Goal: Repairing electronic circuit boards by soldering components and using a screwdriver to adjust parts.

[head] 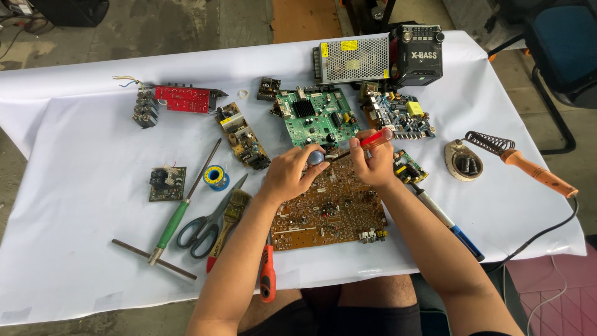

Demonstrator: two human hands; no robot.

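A large brown circuit board (329, 208) lies on the white tablecloth in front of me. My left hand (291, 173) rests on its far left edge and pinches a small round blue part (316, 157) at the board's top. My right hand (372, 163) grips a red-handled tool (377, 138), its thin tip pointing left toward the blue part. The two hands nearly touch above the board.
A green board (316, 116), a blue board (400, 115), a metal power supply (352, 60) and a black radio (416, 55) lie behind. At right sits a soldering iron (536, 174) on its stand (464, 162). At left: scissors (205, 227), brush (231, 214), green screwdriver (180, 211), solder spool (216, 177).
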